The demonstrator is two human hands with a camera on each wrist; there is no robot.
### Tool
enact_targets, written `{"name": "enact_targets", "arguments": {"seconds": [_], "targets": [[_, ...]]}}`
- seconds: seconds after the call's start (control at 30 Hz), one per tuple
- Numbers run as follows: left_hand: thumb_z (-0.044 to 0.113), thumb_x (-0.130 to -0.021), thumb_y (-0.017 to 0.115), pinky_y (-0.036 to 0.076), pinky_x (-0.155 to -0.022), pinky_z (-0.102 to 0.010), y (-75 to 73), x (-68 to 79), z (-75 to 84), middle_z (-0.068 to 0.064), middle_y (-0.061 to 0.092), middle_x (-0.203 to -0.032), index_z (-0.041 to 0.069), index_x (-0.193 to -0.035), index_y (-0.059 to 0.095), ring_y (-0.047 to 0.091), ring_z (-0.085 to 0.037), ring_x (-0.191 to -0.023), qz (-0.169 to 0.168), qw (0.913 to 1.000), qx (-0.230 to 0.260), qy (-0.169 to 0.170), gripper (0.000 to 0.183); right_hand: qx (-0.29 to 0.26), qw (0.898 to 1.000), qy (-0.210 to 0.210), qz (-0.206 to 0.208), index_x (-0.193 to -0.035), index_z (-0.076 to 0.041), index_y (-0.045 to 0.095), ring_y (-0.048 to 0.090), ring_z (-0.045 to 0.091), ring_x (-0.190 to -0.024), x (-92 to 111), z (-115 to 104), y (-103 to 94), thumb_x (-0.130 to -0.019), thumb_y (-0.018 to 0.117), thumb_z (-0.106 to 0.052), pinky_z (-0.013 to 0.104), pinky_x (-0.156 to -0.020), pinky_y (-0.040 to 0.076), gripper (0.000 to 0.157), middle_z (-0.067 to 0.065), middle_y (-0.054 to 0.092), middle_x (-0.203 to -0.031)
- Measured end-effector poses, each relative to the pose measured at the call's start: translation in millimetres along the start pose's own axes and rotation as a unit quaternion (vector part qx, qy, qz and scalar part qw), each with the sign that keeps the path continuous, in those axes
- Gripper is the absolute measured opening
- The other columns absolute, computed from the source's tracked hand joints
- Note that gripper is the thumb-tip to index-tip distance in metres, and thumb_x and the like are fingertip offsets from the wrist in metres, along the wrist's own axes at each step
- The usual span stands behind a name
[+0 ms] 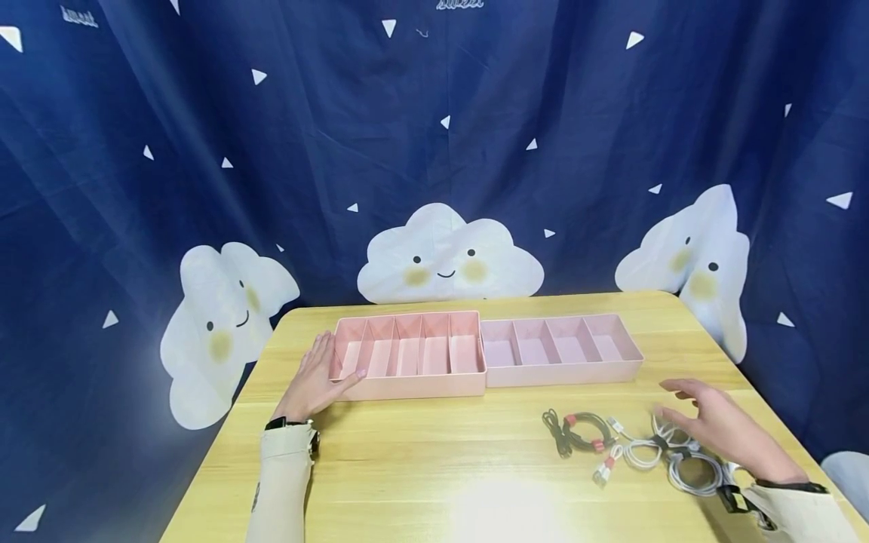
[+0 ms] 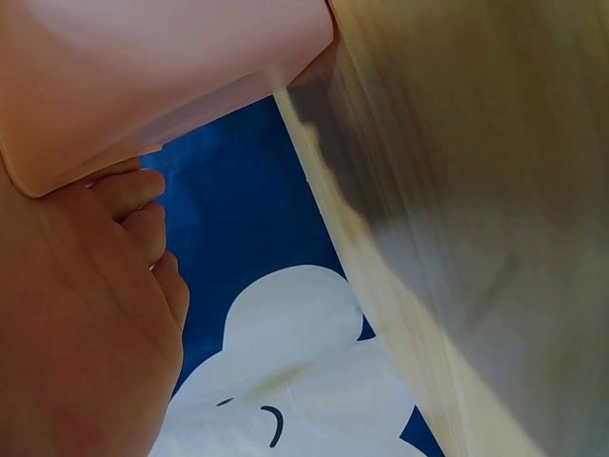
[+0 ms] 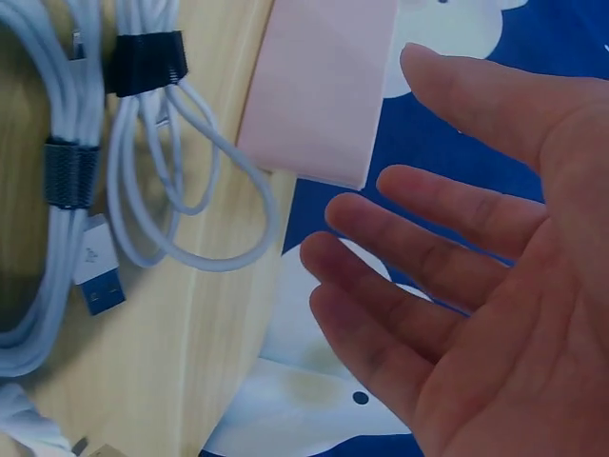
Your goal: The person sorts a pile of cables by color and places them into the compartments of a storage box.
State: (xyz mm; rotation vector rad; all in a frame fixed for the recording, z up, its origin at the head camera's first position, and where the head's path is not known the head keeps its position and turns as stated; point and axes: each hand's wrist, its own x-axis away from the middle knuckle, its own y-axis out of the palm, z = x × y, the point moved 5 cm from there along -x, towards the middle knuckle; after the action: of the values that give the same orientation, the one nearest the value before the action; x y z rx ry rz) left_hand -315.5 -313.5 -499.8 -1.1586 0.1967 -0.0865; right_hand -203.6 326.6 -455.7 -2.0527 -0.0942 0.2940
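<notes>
My left hand (image 1: 311,383) rests against the left end of a pink divided box (image 1: 417,388), thumb along its front wall and fingers along its side. In the left wrist view, the box wall (image 2: 162,67) covers part of the fingers. My right hand (image 1: 729,428) is held above the right side of the table with fingers spread and slightly bent, nothing in it. Beneath and beside it lie coiled white cables (image 1: 641,465), bound with black straps (image 3: 147,63). A USB plug (image 3: 98,267) shows among them. Further left are a black cable (image 1: 555,430) with red ties and a short white cable (image 1: 615,452).
A lilac divided box (image 1: 563,375) adjoins the pink box's right end. Both stand near the back of the wooden table (image 1: 394,467). Behind hangs a dark blue curtain (image 1: 326,98) with cloud prints.
</notes>
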Motion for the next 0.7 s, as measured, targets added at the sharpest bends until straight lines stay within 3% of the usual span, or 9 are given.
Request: {"name": "enact_targets", "arguments": {"seconds": [0.13,0.37,0.53,0.7], "targets": [[0.069,-0.092,0.061,0.012,-0.13,-0.064,0.5,0.0,0.4,-0.023,0.007,-0.174,-0.005,-0.163,0.01,0.006,-0.041,-0.163,0.001,1.0,0.001,0.0,0.116,-0.002,0.999,0.022,-0.031,-0.129,0.013,0.062,0.065,0.051,-0.109,2.7,2.8,4.8,-0.092,0.079,-0.026,0.044,-0.075,0.057,0.056,0.033,0.067,-0.123],[0.07,-0.091,0.061,0.013,-0.13,-0.064,-0.2,0.8,0.9,-0.024,0.009,-0.173,-0.006,-0.163,0.01,0.008,-0.042,-0.162,0.002,1.0,0.003,-0.002,0.117,-0.004,0.998,0.037,-0.057,-0.129,0.019,0.058,0.064,0.057,-0.107,5.5,5.5,13.1,-0.092,0.079,-0.026,0.062,-0.083,0.057,0.062,0.042,0.061,-0.126],[0.069,-0.091,0.062,0.012,-0.13,-0.065,-0.3,1.0,0.8,-0.025,0.01,-0.173,-0.006,-0.163,0.011,0.008,-0.042,-0.162,0.001,1.0,0.004,-0.002,0.116,0.009,0.997,0.045,-0.064,-0.128,0.021,0.057,0.064,0.056,-0.111,8.5,8.8,19.9,-0.09,0.08,-0.026,0.061,-0.085,0.057,0.065,0.044,0.061,-0.124],[0.067,-0.092,0.063,0.011,-0.13,-0.064,0.0,0.7,1.0,-0.025,0.009,-0.173,-0.006,-0.163,0.01,0.005,-0.041,-0.163,-0.001,1.0,0.005,-0.002,0.115,0.012,0.997,0.042,-0.069,-0.127,0.021,0.058,0.067,0.035,-0.1,12.3,9.8,26.2,-0.088,0.083,-0.028,0.048,-0.079,0.058,0.067,0.035,0.067,-0.118]]}}
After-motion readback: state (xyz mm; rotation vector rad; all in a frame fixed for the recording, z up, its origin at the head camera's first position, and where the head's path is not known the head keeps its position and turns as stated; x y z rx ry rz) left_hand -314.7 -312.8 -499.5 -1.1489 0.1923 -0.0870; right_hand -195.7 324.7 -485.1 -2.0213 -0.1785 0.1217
